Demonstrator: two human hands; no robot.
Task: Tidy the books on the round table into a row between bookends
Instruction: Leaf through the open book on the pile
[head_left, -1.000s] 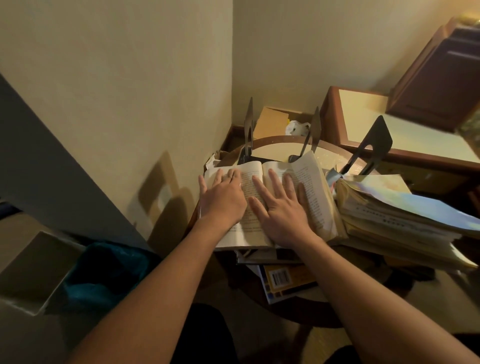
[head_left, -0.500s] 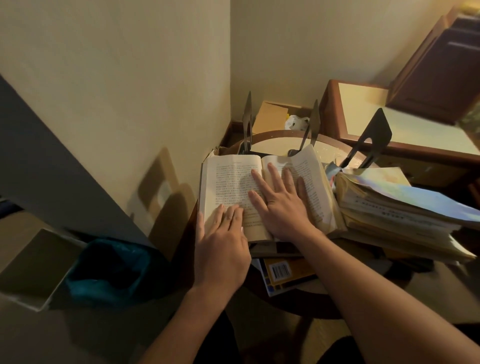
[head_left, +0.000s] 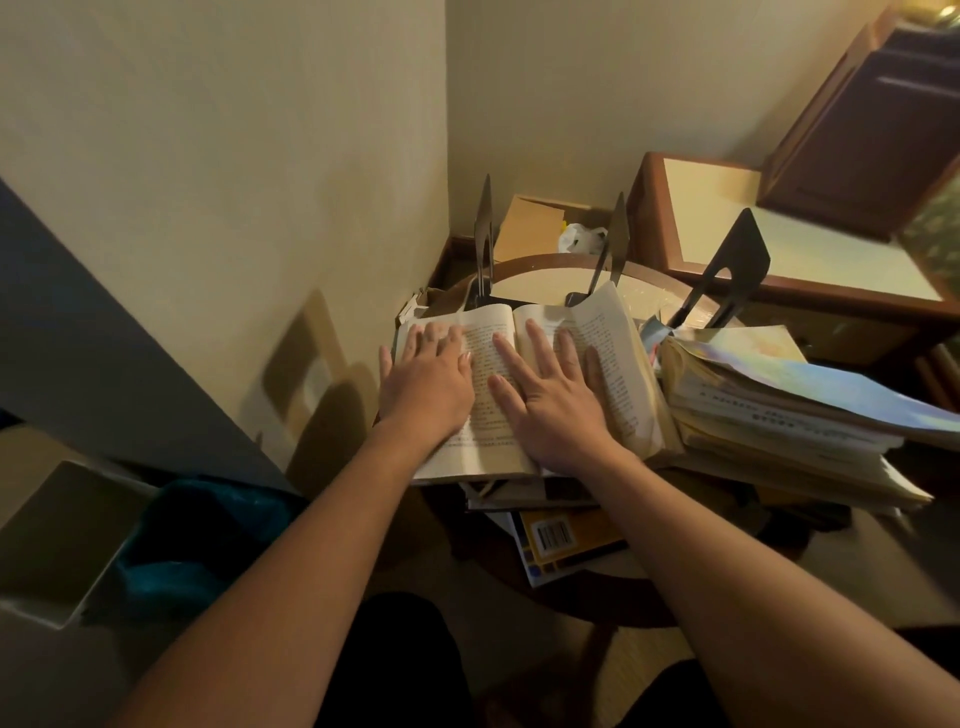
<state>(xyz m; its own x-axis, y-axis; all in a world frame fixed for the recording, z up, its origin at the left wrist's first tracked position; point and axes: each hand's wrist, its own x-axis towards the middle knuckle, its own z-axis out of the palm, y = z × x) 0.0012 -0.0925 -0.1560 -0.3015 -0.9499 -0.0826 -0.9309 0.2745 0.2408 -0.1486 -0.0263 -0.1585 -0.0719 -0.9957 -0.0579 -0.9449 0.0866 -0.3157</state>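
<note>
An open book (head_left: 491, 343) lies face up on a heap of books on the round table (head_left: 540, 270). My left hand (head_left: 426, 376) presses flat on its left page with straight fingers. My right hand (head_left: 553, 395) lies flat on the right page, fingers spread. Three dark metal bookends stand behind the book: one at the left (head_left: 484, 228), one in the middle (head_left: 615, 241), one at the right (head_left: 727, 265). A thick stack of worn books (head_left: 769, 410) with a colourful cover on top sits to the right. A yellow book with a barcode (head_left: 566, 538) sticks out from under the heap.
The table stands in a room corner, walls to the left and behind. A cardboard box (head_left: 535, 223) with a white bag sits behind it. A brown side table (head_left: 789, 249) stands at the right. A blue cloth (head_left: 197, 535) and a grey box (head_left: 57, 535) lie at lower left.
My left hand slid back up the left page from the book's near edge toward its top. The right hand stayed flat on the right page.
</note>
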